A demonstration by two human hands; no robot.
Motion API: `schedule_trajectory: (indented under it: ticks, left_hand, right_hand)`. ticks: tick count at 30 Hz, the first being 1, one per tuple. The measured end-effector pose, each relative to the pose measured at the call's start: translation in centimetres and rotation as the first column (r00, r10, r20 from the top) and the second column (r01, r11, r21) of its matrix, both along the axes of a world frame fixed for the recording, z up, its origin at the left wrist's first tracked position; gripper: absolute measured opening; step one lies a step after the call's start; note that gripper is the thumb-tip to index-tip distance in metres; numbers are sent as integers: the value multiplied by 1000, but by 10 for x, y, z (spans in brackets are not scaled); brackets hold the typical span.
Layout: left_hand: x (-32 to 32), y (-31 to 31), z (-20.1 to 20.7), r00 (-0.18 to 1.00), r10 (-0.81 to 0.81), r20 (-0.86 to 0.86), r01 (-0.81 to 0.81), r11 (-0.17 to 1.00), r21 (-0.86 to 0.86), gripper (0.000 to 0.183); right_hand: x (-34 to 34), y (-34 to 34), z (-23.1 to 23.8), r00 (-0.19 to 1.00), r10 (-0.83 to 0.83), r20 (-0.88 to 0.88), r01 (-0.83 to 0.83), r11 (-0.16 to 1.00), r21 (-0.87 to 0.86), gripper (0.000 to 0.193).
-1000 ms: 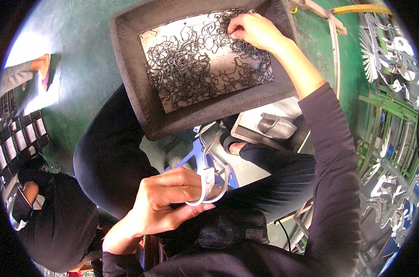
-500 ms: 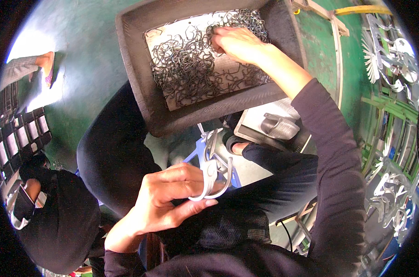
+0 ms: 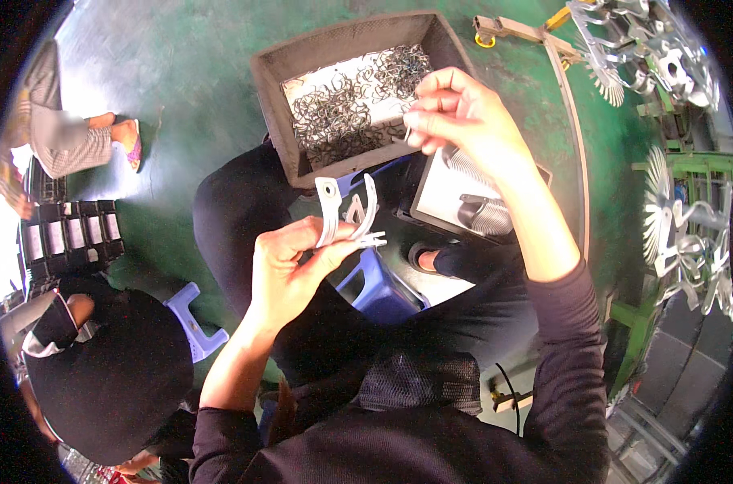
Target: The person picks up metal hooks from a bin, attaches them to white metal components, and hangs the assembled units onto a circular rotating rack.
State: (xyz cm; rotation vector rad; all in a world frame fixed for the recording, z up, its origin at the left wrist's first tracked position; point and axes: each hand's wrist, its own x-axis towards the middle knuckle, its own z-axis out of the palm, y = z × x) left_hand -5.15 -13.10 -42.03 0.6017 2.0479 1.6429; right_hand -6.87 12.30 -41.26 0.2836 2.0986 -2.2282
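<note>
Item: white plastic bracket (image 3: 346, 214), forked, with a round hole in one flat arm. Location: raised above the lap, in front of the grey tray (image 3: 273, 105). Held by the left hand (image 3: 290, 266), its grip clenched on the bracket's lower end, thumb and fingers pinching.

Item: small metal spring clip (image 3: 407, 134), thin and pale, only partly visible. Location: at the fingertips of the right hand (image 3: 463, 121), whose grip is closed on it in a pinch, just above the tray's near right corner.

Item: grey tray, rectangular, deep-walled, resting on the person's knees. Contents: a tangled heap of dark wire clips (image 3: 342, 105) over a pale liner.

Step in hand, as judged: one clip is picked and being carried toward the bracket. The next move likely calls for lining up the clip with the bracket's arms and a steady left hand.

Surroundings: blue plastic stool (image 3: 374, 282) beneath; green floor (image 3: 181, 64); flat tray with a ribbed part (image 3: 483, 211) to the right; racks of shiny metal pieces (image 3: 689, 234) at the right edge; a second person in a dark cap (image 3: 112, 371) at lower left.
</note>
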Motion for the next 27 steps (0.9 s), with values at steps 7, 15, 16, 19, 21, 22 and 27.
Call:
schedule_trajectory:
  ticks: [7,15,16,19,21,22,27]
  left_hand:
    - [14,2,13,1000,-1,10,0,996,91,15]
    - [27,-8,26,973,-167,-161,161,986,-49,20]
    - [28,-10,27,976,-173,-129,174,985,-8,22]
    - [29,-20,32,987,-146,67,137,983,118,30]
    - [24,-25,39,996,12,83,-26,985,168,33]
    - [21,-27,47,997,48,67,-57,987,148,36]
    - [16,-10,73,995,73,66,-89,957,277,35]
  right_hand:
    - [52,-30,40,999,-32,-8,32,998,-55,21]
    - [73,-57,41,985,-144,-100,128,980,-151,20]
    - [80,-59,44,975,-170,-145,152,980,-129,19]
    - [103,-76,51,925,-249,-288,227,968,-107,23]
    - [114,-90,52,890,-275,-364,247,961,-121,23]
    - [118,-93,50,871,-263,-415,269,962,-45,23]
    - [127,-102,39,789,-264,-556,386,915,114,20]
